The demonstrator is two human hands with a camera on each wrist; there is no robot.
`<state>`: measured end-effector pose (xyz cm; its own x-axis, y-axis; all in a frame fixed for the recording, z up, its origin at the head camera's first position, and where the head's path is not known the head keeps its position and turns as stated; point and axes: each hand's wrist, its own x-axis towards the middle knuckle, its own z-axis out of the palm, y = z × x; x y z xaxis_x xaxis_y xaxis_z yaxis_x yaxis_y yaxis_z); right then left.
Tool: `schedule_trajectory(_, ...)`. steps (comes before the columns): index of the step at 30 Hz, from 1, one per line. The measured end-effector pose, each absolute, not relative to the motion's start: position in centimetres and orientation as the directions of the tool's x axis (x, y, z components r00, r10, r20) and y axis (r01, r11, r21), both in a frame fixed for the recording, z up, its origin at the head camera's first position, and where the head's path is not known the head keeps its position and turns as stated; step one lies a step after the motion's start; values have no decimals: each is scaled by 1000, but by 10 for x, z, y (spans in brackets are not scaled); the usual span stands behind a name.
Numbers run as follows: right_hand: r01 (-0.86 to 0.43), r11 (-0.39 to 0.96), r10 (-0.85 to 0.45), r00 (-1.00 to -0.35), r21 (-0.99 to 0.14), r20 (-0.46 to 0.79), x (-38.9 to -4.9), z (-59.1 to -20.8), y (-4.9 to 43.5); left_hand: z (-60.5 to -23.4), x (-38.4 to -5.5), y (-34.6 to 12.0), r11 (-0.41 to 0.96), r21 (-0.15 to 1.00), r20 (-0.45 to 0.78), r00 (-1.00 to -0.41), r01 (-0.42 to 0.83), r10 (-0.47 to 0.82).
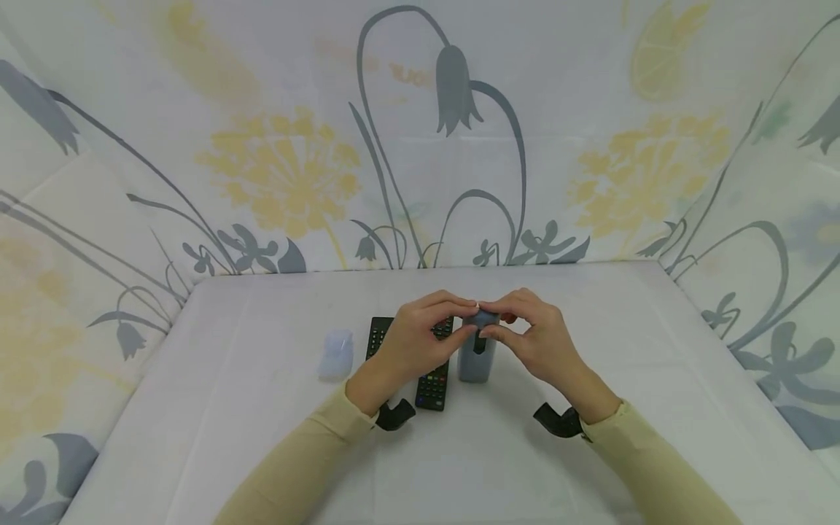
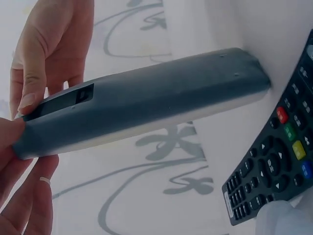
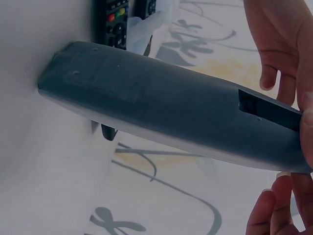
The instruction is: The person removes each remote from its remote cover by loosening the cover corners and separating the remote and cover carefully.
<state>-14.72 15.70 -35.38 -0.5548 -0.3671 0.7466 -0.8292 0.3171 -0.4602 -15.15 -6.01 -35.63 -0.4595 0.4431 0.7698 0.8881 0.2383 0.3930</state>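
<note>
A grey-blue remote control [image 1: 475,364] stands upright, its lower end against the white table. A dark narrow recess [image 2: 61,104] shows near its top on the side toward me, and the opposite side looks pale [image 3: 161,142]. Both hands meet at its top end. My left hand [image 1: 423,335] pinches the left edge with thumb and fingers. On the other edge, my right hand [image 1: 538,339] pinches the same end, thumb on the near face. The thumbs and fingers cover part of the top in the head view.
Two black remotes, one at the left [image 1: 377,334] and one nearer [image 1: 431,386], lie partly hidden beneath the left hand. Left of them sits a translucent bluish plastic piece [image 1: 337,355]. Black curved mounts [image 1: 558,421] extend from the wrists. Flower-patterned cloth [image 1: 407,182] closes the table's back and sides.
</note>
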Motion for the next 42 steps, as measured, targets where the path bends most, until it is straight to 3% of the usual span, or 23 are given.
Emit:
schedule_trajectory(8,-798,358,-390,-599,-484,699,-146,-353,156,-355,-150,-59,284,353,785,-447,891,429)
schedule_trajectory(19,-794,341,-381,-607,-504,697,-147,-354,158,-359,-152,-52,348,288,811,-421,892,406)
schedule_trajectory(29,-776,366,-364,-628,-514,688,-148,-357,159,-361,-154,-46,390,304,814,-449,869,367)
schedule_trajectory(38,-777,373,-359,-624,-506,694,-150,-359,159,-364,-158,-43,394,303,832,-442,868,336)
schedule_trajectory(42,-787,437,-346,-595,-436,726,-150,-358,157,-362,-158,-42,415,279,833,-434,866,344)
